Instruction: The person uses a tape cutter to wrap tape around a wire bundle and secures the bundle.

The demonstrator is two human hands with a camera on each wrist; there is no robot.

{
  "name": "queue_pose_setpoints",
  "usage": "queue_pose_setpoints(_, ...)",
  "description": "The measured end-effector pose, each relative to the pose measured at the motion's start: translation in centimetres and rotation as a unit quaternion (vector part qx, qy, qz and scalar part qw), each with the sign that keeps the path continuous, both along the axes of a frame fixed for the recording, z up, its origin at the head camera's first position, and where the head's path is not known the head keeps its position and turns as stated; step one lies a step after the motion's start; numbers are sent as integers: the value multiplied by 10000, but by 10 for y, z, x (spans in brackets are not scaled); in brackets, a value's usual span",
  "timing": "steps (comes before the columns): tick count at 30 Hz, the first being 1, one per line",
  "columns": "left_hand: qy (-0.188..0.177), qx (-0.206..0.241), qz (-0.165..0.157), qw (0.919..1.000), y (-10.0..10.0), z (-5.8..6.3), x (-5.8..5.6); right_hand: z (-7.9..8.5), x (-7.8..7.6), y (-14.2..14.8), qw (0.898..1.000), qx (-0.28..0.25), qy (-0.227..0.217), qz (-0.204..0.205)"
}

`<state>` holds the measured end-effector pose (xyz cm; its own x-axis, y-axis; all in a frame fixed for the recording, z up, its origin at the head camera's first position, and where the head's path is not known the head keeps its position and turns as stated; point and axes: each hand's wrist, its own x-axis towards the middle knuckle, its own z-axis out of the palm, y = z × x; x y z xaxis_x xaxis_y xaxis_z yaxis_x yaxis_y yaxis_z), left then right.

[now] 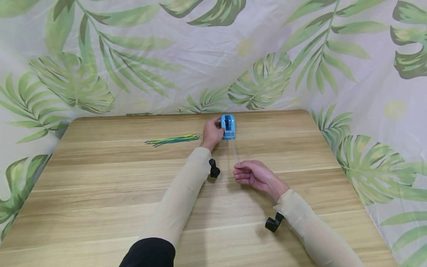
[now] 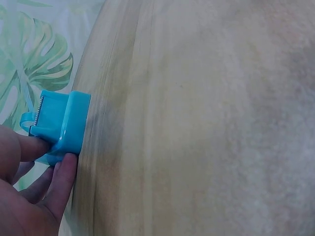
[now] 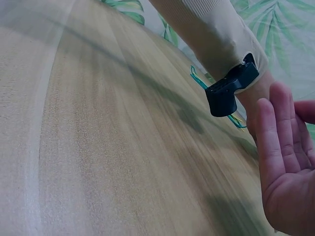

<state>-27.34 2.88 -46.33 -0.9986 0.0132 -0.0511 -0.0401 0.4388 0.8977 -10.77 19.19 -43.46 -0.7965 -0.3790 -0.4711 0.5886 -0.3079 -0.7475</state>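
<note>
A blue tape dispenser (image 1: 228, 127) stands near the back edge of the table, held by my left hand (image 1: 212, 134) from its left side. In the left wrist view, the thumb and fingers grip the dispenser (image 2: 74, 123) below its toothed cutter. A faint strip of clear tape (image 1: 235, 150) stretches from the dispenser toward me. Its near end is pinched between the thumb and index finger of my right hand (image 1: 255, 175), held in front of the dispenser. In the right wrist view the other fingers of the right hand (image 3: 288, 157) are loosely bent, and the tape hardly shows.
A bundle of thin yellow and green strands (image 1: 171, 139) lies on the wooden table (image 1: 110, 193), left of my left hand. Behind the table hangs a leaf-patterned cloth (image 1: 200, 55). A black wrist camera (image 1: 274, 222) sits at the right sleeve, another at the left.
</note>
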Motion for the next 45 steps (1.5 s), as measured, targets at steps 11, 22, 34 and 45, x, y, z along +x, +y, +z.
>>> queue_pose_setpoints(11, 54, 28, 37, 10000, 1, -3, 2, -4, 3, 3, 10000, 20, 45, 61)
queue_pose_setpoints(22, 213, 367, 132, 9990, 3, -10, 8, -9, 3, 7, 9998, 72, 112, 144)
queue_pose_setpoints(34, 536, 1678, -361, 9837, -39, 7, 16, -7, 1, 5, 9994, 23, 285, 187)
queue_pose_setpoints(45, 785, 1414, -1090, 9808, -152, 25, 18, -6, 3, 2, 9991, 84, 350, 233)
